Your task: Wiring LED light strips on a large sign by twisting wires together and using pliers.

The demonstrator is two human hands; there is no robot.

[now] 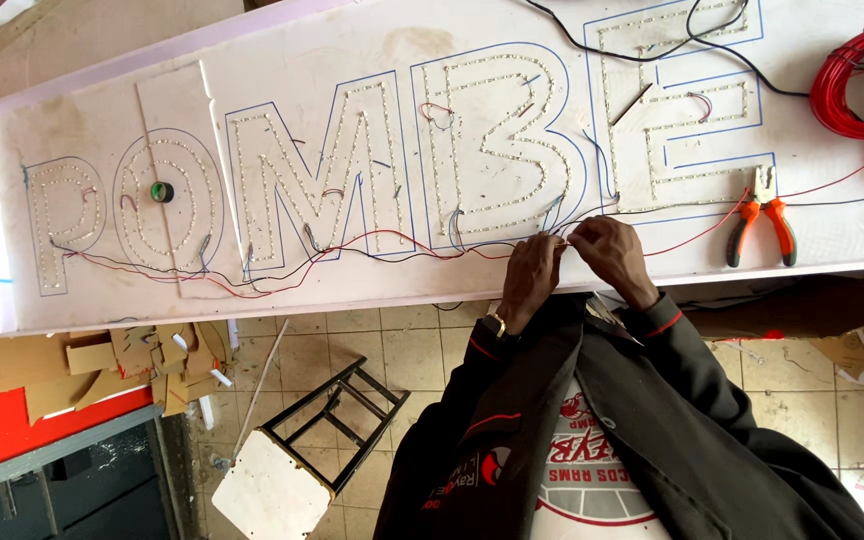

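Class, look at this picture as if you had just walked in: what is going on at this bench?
A person leans over a long white sign board with large letter outlines studded with small lights. Both hands, the left hand and right hand, pinch thin red and black wires together at the board's near edge. Orange-handled pliers lie to the right, a tape roll on a letter, a red wire coil beyond.
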